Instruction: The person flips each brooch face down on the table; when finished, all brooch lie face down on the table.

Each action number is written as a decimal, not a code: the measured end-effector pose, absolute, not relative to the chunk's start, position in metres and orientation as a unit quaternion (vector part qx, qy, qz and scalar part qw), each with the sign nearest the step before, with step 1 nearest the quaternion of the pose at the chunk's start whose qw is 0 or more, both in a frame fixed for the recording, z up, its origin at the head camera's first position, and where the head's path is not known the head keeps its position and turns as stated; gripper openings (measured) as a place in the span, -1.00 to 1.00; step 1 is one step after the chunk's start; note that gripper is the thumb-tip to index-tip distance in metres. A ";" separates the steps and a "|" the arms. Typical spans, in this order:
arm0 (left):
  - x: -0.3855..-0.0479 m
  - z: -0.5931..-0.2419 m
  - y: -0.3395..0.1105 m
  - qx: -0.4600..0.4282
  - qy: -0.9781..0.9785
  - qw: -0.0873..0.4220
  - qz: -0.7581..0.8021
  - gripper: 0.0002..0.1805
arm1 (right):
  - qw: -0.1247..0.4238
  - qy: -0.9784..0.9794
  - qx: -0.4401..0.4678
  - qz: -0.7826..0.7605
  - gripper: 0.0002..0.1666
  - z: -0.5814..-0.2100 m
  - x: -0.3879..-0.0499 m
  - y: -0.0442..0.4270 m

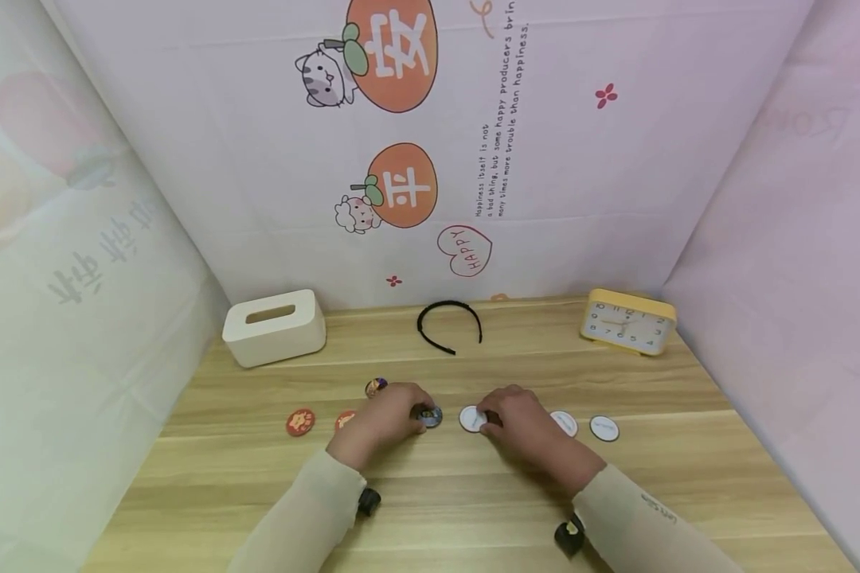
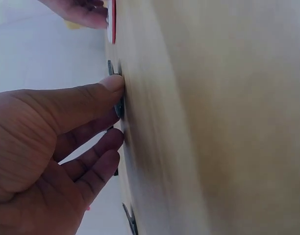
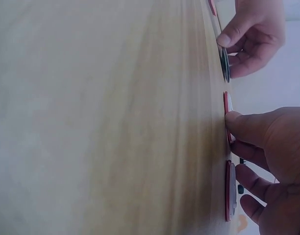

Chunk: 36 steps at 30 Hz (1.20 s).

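Table (image 1: 459,501) beneath your left hand (image 1: 394,410) and right hand (image 1: 521,420).
Midway between its left and right edges, your left pinches the dark disc (image 1: 433,416), fingers slightly parted; your right pinches the white disc (image 1: 470,419) likewise. Both discs sit between your hands, side by side but apart.

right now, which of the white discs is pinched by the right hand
The white disc farthest left in the head view, next to the dark disc. The right hand pinches its edge; the other two white discs lie farther right, outside that grip.
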State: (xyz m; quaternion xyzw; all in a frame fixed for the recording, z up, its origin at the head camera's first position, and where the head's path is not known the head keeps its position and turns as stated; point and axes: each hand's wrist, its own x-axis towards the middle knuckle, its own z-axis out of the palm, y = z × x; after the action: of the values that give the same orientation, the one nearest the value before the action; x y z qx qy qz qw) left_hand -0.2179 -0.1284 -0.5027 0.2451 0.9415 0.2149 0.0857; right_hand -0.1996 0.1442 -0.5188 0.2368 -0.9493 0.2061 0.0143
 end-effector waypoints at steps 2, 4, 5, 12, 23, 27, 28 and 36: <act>-0.214 -0.502 -0.129 0.244 0.941 0.085 0.219 -0.68 | 0.013 -0.949 0.237 0.206 -0.73 -0.517 -0.199 0.144; -0.210 -0.502 -0.130 0.246 0.940 0.085 0.222 -0.68 | 0.010 -0.951 0.234 0.205 -0.72 -0.516 -0.198 0.144; -0.209 -0.501 -0.130 0.245 0.940 0.085 0.223 -0.69 | 0.008 -0.951 0.232 0.203 -0.71 -0.516 -0.198 0.143; -0.207 -0.500 -0.132 0.246 0.938 0.085 0.228 -0.70 | 0.012 -0.941 0.244 0.234 -0.72 -0.510 -0.198 0.134; -0.209 -0.502 -0.130 0.251 0.934 0.088 0.237 -0.74 | -0.006 -0.925 0.284 0.252 -0.74 -0.511 -0.203 0.097; -0.209 -0.504 -0.131 0.254 0.931 0.092 0.246 -0.83 | -0.013 -0.923 0.293 0.250 -0.80 -0.514 -0.205 0.091; -0.209 -0.505 -0.132 0.255 0.930 0.092 0.248 -0.85 | -0.014 -0.922 0.295 0.250 -0.81 -0.514 -0.204 0.090; -0.207 -0.503 -0.132 0.261 0.929 0.089 0.248 -0.95 | 0.007 -0.920 0.315 0.232 -0.81 -0.514 -0.202 0.090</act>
State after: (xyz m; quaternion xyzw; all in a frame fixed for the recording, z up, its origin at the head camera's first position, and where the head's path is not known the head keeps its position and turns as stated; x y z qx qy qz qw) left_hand -0.2073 -0.1321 -0.5026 0.2605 0.9287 0.2484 0.0895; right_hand -0.2018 0.0895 -0.5141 0.3147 -0.9205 0.2316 0.0075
